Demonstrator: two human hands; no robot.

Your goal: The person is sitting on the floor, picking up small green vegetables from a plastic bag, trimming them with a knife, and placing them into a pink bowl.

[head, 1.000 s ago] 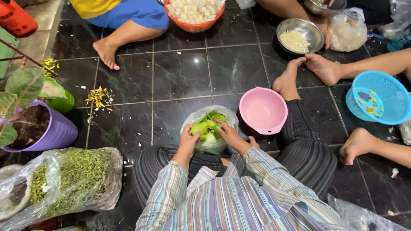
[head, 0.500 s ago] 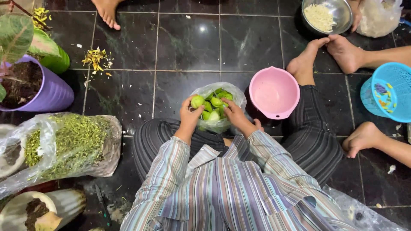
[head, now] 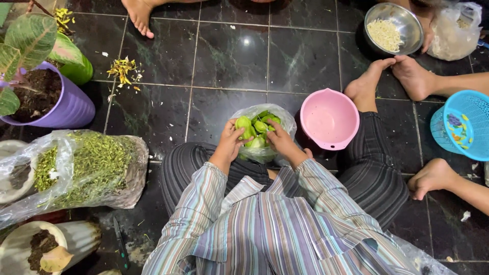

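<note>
Dark glossy floor tiles (head: pixel 229 56) under me, and both my hands are in a thin clear plastic bag (head: pixel 285 119) of green pods (head: pixel 257 127) standing between my knees.

My left hand (head: pixel 232 142) has its fingers curled around a pod at the bag's near left edge, thumb pressed on top; my right hand (head: pixel 277 141) is bent into the bag's mouth, fingers half closed and touching pods, though I cannot tell whether it truly grips one. I judge the flimsy bag the weak point: it stands unsupported, so a tug on one side could tip it and roll pods across the tiles, or tear the film. An empty pink bowl (head: pixel 329 118) sits just beside the bag, near enough for my right elbow to knock it.
</note>
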